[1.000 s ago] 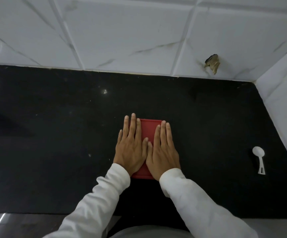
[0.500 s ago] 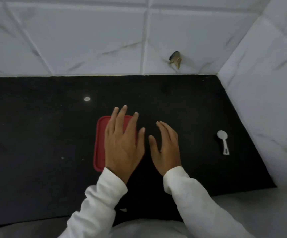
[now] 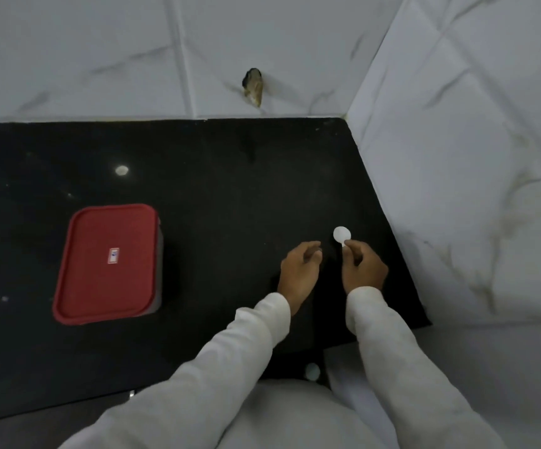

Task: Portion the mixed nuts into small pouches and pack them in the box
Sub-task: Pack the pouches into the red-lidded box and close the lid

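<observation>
The box (image 3: 107,262) stands on the black countertop (image 3: 230,189), at the left of the view, well apart from both hands. It is rectangular with rounded corners. A red lid (image 3: 100,241) sits on top of it and covers it fully, so the contents cannot be seen. A small white label with a red border (image 3: 113,256) lies near the centre of the lid. A grey side wall of the box shows below the lid along its right edge.

A white spoon (image 3: 341,234) is at the right of the countertop, near the side wall. Only its round bowl is visible; the handle is hidden by the right hand (image 3: 363,270). The right hand's fingers are curled closed around the handle, with the thumb tip just below the bowl. Whether the bowl touches the countertop cannot be told.

The left hand (image 3: 300,270) is just beside the right hand, apart from the spoon. Its fingers are curled loosely inward and nothing is visible in them. Whether it rests on the surface cannot be told.

Both forearms are in white sleeves (image 3: 256,338) that enter from the lower edge of the view.

White marble-pattern tiles (image 3: 457,157) form the rear and right walls at the corner. A dark chipped patch (image 3: 253,86) marks the rear wall just above the countertop edge.
</observation>
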Available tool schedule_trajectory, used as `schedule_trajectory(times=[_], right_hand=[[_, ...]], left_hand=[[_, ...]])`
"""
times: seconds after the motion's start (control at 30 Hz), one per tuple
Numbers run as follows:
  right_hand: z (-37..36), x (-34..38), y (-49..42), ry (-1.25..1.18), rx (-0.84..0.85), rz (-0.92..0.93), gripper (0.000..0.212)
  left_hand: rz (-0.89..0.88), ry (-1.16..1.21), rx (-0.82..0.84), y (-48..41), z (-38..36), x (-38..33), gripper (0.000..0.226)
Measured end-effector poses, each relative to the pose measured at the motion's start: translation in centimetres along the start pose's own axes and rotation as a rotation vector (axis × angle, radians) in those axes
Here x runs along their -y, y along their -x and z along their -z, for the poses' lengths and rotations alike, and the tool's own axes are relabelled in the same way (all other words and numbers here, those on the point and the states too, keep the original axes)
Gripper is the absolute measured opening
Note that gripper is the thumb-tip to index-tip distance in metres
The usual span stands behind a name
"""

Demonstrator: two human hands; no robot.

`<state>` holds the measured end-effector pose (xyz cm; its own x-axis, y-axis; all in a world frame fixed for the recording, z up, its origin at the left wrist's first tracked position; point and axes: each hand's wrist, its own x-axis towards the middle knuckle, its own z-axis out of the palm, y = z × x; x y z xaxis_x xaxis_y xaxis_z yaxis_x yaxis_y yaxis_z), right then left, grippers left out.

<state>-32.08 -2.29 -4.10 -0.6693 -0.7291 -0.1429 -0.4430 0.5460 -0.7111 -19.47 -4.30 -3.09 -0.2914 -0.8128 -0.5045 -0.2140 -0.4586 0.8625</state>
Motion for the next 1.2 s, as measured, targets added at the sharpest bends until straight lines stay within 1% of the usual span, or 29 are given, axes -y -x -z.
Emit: schedule_trajectory(times=[0.1,0.27,0.37,0.47,0.53,0.6,0.73,0.83,0.97,1.07,1.2], right_hand=[[0.2,-1.3,-1.7,0.071,0.033,-0.025,0.019],[0.3,-1.6,-3.2,0.122,0.132,-0.098,0.023],[0.6,-1.6,-3.5,0.150,0.194,-0.099,0.019],[0.8,-0.9,-3.3,0.096,0.226,-0.113,0.016],[0.7,0.2,-2.8,0.028,0.241,-0.106,0.013],[0.1,1.7,-1.9,-0.041,0.274,-0.092,0.012],[-2.9,4.8,1.0,-0.123,0.406,-0.054,0.015],[-6.1,6.7,3.6,-0.143,0.495,-0.011,0.015],[-9.9,8.7,6.8,-0.149,0.565,0.037,0.013],[-12.0,9.5,8.1,-0.139,0.580,0.036,0.012],[-13.5,10.1,9.2,-0.100,0.590,0.062,0.012]], left_hand=[[0.076,0.036,0.018,-1.7,-2.1,0.2,0.039],[0.166,0.116,0.051,-3.8,-4.4,0.7,0.043],[0.166,0.155,0.070,-4.4,-5.1,1.4,0.046],[0.143,0.196,0.030,-3.6,-4.7,1.1,0.045],[0.098,0.217,-0.008,-1.9,-3.4,-0.4,0.039],[0.059,0.246,-0.030,-0.5,-1.6,-1.2,0.040],[0.034,0.315,-0.130,2.0,3.7,-1.5,0.036],[0.036,0.321,-0.224,3.7,7.5,-0.9,0.034],[0.033,0.338,-0.326,5.4,11.5,0.6,0.047],[0.037,0.311,-0.368,5.8,13.1,1.5,0.044],[0.061,0.355,-0.384,6.4,14.2,2.1,0.044]])
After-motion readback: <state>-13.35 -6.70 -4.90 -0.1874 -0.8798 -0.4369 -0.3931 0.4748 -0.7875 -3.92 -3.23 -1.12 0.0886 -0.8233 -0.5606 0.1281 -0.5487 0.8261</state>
